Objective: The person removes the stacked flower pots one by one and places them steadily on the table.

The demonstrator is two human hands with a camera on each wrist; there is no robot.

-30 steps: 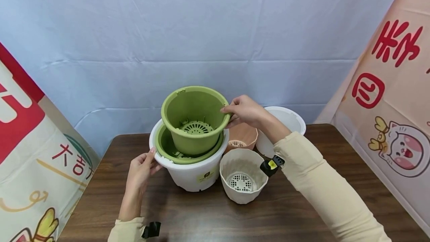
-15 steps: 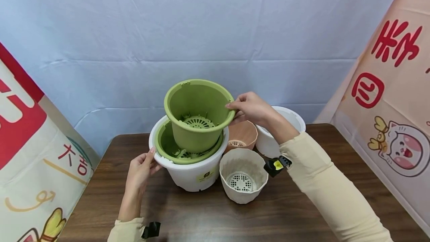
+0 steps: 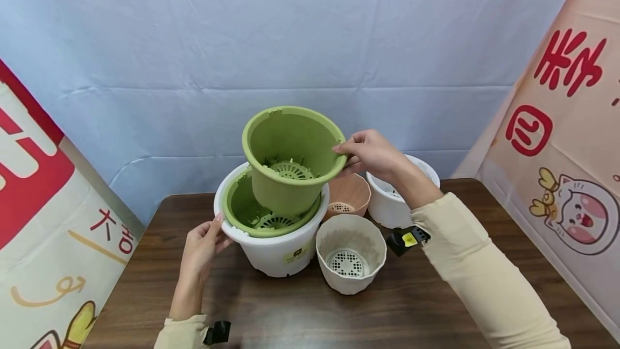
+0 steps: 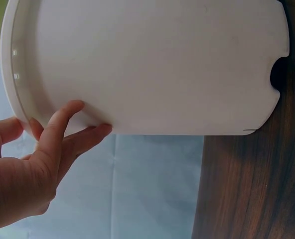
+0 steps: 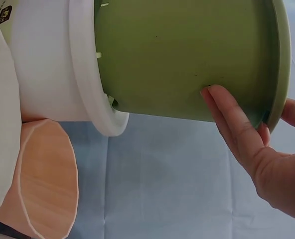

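My right hand pinches the right rim of a green plastic flower pot, thumb inside and fingers along the outer wall. This pot is raised and tilted, its base overlapping the opening of a second green pot. That second pot sits nested inside a large white flower pot with a yellow label. At the white pot's left rim, my left hand pinches the edge between thumb and fingers. In the left wrist view, fingertips rest against the outer wall of the white pot.
A small cream faceted pot stands right of the white pot. Behind it are an orange pot and another white pot. All stand on a dark wooden table, with a pale cloth backdrop behind.
The right hand has lifted the green pot up and to the right, showing more of the second green pot beneath. The left hand has stayed at the white rim.
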